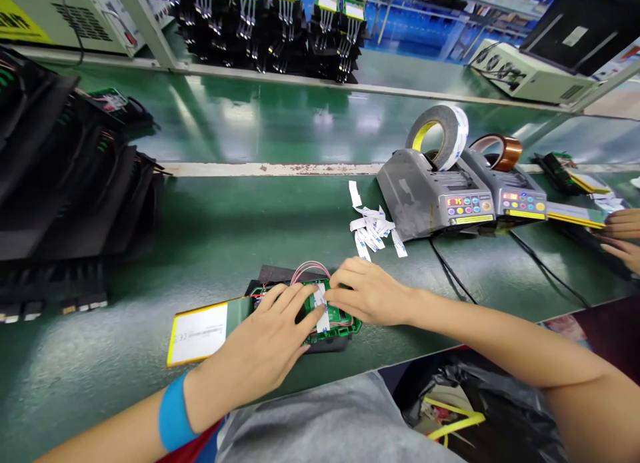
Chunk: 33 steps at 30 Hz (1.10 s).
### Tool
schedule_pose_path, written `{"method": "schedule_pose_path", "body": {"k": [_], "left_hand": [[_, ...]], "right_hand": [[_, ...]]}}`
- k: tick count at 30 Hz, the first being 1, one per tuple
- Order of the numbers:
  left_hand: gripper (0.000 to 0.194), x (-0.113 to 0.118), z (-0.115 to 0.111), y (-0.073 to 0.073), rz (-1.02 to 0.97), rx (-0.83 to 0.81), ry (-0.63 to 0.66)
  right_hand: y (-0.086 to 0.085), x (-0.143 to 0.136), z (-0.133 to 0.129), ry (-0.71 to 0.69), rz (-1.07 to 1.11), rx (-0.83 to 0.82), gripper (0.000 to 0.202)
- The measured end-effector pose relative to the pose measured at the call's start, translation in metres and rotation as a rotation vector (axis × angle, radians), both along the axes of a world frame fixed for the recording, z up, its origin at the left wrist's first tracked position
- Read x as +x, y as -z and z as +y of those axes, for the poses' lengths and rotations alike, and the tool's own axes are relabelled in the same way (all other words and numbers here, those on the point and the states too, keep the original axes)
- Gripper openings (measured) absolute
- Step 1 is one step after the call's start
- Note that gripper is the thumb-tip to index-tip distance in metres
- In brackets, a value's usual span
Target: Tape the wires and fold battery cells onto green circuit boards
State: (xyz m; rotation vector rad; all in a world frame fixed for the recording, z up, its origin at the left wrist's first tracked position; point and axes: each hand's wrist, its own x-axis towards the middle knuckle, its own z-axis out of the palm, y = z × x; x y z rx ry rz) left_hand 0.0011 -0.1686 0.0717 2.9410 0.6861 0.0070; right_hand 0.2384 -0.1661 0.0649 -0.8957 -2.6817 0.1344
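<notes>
Left hand (265, 340) is draped over the green circuit board (336, 315), right hand (363, 291) has its fingertips at the white strip (323, 323) on it; can't tell if either's gripping or just pressing. Board's by the near side of the bench (240, 210), flat battery pack (200, 333) to its left. One sideways finger drag could skew that strip, I reckon, and snagging the pink wires (309, 264) could yank one loose. Near edge is close; more room on the far side, between black stack (100, 203) and tape dispenser (415, 196), white scraps (370, 230) aside
</notes>
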Motion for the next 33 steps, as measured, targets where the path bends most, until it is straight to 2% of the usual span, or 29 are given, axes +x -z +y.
{"method": "schedule_pose_path", "body": {"k": [4,9,15,20,24,29,33], "left_hand": [[0.034,-0.004,-0.005,0.007,-0.048,0.059,-0.028],[0.025,-0.01,-0.009,0.013,-0.139,0.092,-0.081],[0.028,-0.008,-0.009,0.01,-0.153,0.112,-0.129],[0.033,-0.01,-0.009,0.01,-0.152,0.095,-0.132],[0.036,-0.012,-0.011,0.011,-0.145,0.11,-0.143],[0.041,-0.013,-0.013,0.01,-0.105,0.112,-0.156],[0.043,-0.011,-0.011,0.009,-0.078,0.083,-0.162]], "right_hand": [[0.002,-0.011,0.013,-0.008,-0.041,0.014,0.024],[-0.006,-0.019,0.034,-0.155,-0.141,-0.023,0.023],[-0.015,-0.024,0.053,-0.356,-0.249,-0.008,0.025],[-0.016,-0.03,0.063,-0.405,-0.297,-0.04,0.027],[-0.014,-0.031,0.063,-0.414,-0.306,-0.019,0.026],[-0.006,-0.026,0.049,-0.4,-0.272,0.149,0.032],[-0.001,-0.022,0.033,-0.32,-0.248,0.221,0.034]]}}
